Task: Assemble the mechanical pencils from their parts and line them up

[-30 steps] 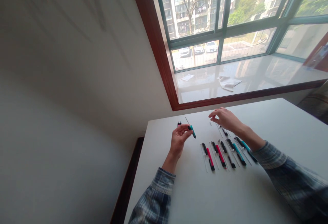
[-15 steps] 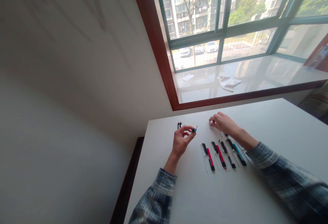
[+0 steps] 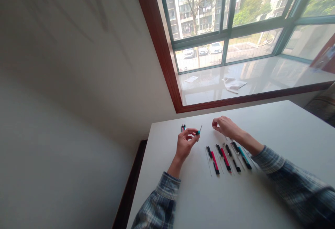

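Observation:
Between thumb and fingers, my left hand (image 3: 185, 143) pinches a teal-and-black pen part (image 3: 198, 132), with a thin pale stem (image 3: 201, 127) sticking up from it. My right hand (image 3: 225, 126) hovers over the table to the right, fingers curled together; what they hold, if anything, is too small to make out. Below it lie pen parts in a row: red barrels (image 3: 214, 161) with black ends, a teal barrel (image 3: 244, 155), black pieces (image 3: 228, 150) and thin refills (image 3: 208, 162). My right wrist and forearm cover some of the row's far right.
Several pens (image 3: 183, 128) lie together beyond my left hand. Everything rests on a white table (image 3: 209, 201) beside a wall. Behind it, a window with a dark red frame (image 3: 179, 107) has a white cloth (image 3: 233, 84) on its sill.
More of the thin stem now shows above the pen part in my left hand. My right hand has shifted slightly left and down, its fingers more curled.

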A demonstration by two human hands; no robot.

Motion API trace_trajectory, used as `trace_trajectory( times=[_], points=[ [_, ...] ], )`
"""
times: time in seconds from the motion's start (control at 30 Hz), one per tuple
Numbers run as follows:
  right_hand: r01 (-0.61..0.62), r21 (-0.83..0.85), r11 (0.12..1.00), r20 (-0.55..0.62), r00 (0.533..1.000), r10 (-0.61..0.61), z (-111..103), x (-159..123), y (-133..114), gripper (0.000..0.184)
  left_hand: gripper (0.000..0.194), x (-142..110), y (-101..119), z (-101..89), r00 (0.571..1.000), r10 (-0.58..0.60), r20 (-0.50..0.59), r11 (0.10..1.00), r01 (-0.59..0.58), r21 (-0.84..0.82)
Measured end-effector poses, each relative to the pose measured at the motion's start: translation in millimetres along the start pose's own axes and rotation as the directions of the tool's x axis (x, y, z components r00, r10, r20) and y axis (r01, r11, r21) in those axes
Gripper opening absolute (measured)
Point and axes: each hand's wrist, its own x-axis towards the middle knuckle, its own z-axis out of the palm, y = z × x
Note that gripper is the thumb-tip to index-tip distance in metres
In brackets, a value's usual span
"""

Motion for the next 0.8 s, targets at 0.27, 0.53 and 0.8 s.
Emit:
trace_trajectory(
  times=[0.27,0.53,0.8],
  points=[
    [0.21,0.763,0.612,-0.264,0.965,-0.003,-50.4,-4.2,-23.6,0.033,0.022,-1.7,-1.8,0.1,0.999,-0.037,-0.008,0.999,0.037,0.029],
    [0.272,0.831,0.485,-0.295,0.955,-0.03,-58.7,-10.9,-46.1,0.038,0.022,-1.5,-3.4,0.4,0.999,-0.03,0.039,0.998,0.027,0.056],
    [0.239,0.837,0.492,-0.248,0.968,-0.049,-47.8,-8.3,-46.6,0.04,0.02,-1.7,-1.1,1.7,0.999,-0.016,0.049,0.999,0.013,0.053]
  ],
)
